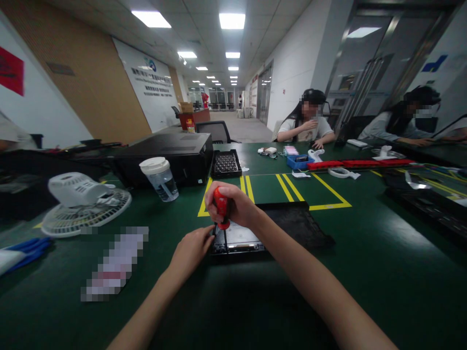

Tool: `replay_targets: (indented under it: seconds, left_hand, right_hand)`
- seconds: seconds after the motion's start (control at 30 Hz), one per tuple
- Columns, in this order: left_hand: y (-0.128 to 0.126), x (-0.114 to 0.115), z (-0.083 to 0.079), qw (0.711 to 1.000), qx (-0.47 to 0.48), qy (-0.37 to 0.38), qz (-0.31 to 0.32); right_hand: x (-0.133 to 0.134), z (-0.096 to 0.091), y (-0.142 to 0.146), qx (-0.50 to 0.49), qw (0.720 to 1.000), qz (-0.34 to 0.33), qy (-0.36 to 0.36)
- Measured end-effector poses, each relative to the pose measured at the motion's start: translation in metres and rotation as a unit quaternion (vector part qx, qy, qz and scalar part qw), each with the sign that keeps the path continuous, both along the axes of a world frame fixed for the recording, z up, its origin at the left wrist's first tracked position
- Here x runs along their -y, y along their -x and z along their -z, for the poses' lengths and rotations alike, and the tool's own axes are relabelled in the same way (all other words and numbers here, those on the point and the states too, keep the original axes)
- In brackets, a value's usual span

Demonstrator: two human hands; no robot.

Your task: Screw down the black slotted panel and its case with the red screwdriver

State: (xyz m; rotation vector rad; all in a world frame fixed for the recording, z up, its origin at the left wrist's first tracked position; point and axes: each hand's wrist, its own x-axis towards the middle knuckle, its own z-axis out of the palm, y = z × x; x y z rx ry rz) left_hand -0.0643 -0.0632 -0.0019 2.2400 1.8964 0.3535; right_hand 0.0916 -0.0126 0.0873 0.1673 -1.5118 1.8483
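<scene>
A screwdriver [221,206] with a red handle stands upright in my right hand [235,206], the fingers wrapped round it. Its lower end is over the left part of a flat black electronic device [242,247], where a silvery metal plate [241,236] shows. The driver's tip is too small to make out. My left hand [193,247] grips the device's left edge, fingers and thumb at its rim. To the right, a thin black cover [292,226] lies against the device, partly hidden behind my right forearm.
Behind the device sit a black tray of small parts [226,164] and a large black case [164,153]. A lidded plastic cup [158,180] and a white fan [85,204] stand left. Far right are a blue box [299,161], a red strip [359,164] and two seated people.
</scene>
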Motion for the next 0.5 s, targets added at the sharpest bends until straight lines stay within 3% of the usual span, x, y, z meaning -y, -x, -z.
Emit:
replay_targets:
  seconds: [0.13, 0.5]
  left_hand:
    - [-0.0001, 0.0001, -0.0003, 1.0, -0.001, 0.001, 0.0]
    - [-0.0002, 0.0001, -0.0009, 1.0, 0.001, 0.005, 0.0]
  right_hand:
    - [0.0009, -0.0026, -0.0002, 0.001, 0.999, -0.043, -0.008]
    - [0.0013, -0.0027, -0.0004, 0.024, 0.999, -0.025, -0.014]
